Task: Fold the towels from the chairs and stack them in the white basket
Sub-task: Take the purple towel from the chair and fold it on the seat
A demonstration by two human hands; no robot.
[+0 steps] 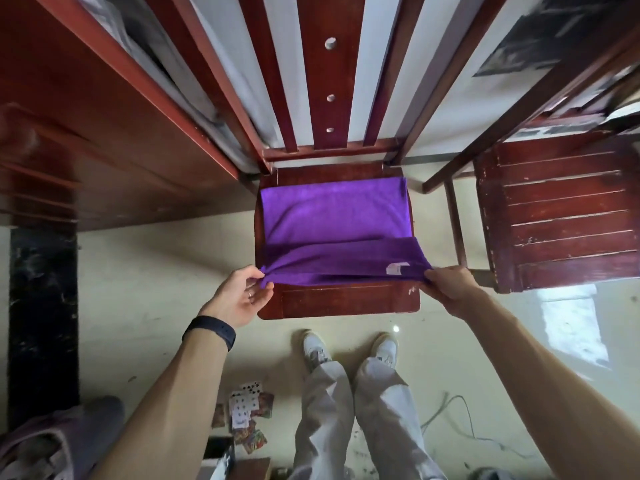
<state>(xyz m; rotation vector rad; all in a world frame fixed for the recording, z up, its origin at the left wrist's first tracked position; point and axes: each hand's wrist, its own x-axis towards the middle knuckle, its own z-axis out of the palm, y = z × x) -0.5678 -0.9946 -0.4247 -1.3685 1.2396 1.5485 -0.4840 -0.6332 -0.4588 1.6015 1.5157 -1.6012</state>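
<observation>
A purple towel (334,216) lies spread on the seat of a dark red wooden chair (339,301) straight in front of me. Its near edge is lifted off the seat and folded partly back, with a small white label showing near the right corner. My left hand (239,294) pinches the near left corner of the towel. My right hand (450,284) pinches the near right corner. The cloth is stretched between the two hands. No white basket is in view.
A second red wooden chair (557,213) stands to the right. A red wooden table or desk (104,140) is on the left. Playing cards (247,415) lie scattered on the floor by my feet, with a cable at lower right.
</observation>
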